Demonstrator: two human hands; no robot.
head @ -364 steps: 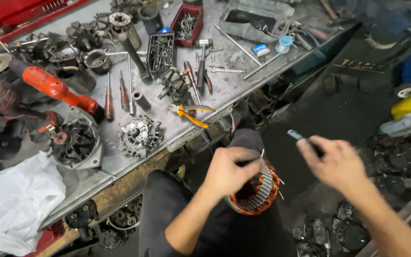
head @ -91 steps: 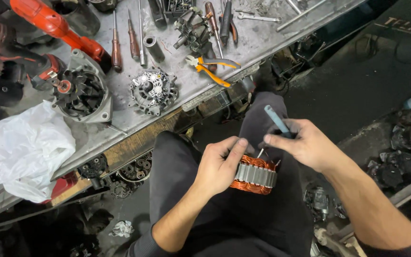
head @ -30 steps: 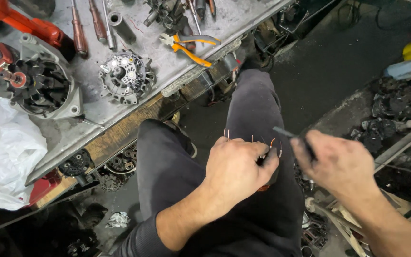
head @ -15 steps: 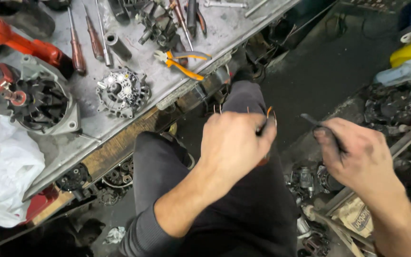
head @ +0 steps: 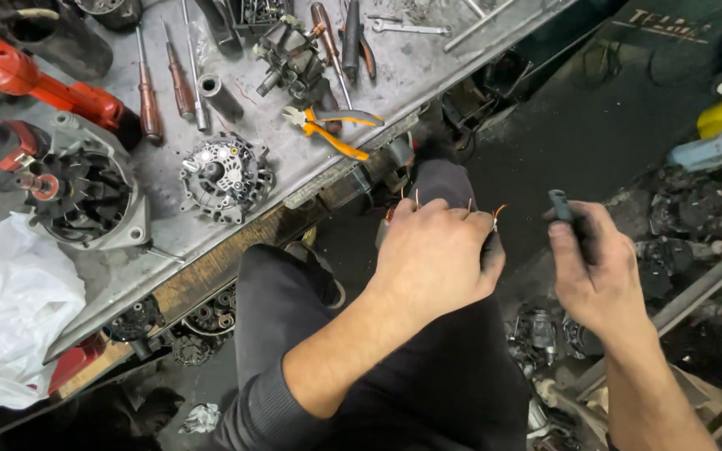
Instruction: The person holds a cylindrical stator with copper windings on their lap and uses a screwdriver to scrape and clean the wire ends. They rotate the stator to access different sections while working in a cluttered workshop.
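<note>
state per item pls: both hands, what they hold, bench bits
left hand: closed over wound part, hiding most of it
wound part: copper leads sticking up, on lap
right hand: grip shut on dark tool
dark tool: tip up, clear of leads
orange pliers: lying on bench, jaws shut

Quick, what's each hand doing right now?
Left hand: closed over a round part with copper wire ends, mostly hidden.
Right hand: holding a small dark tool.
</note>
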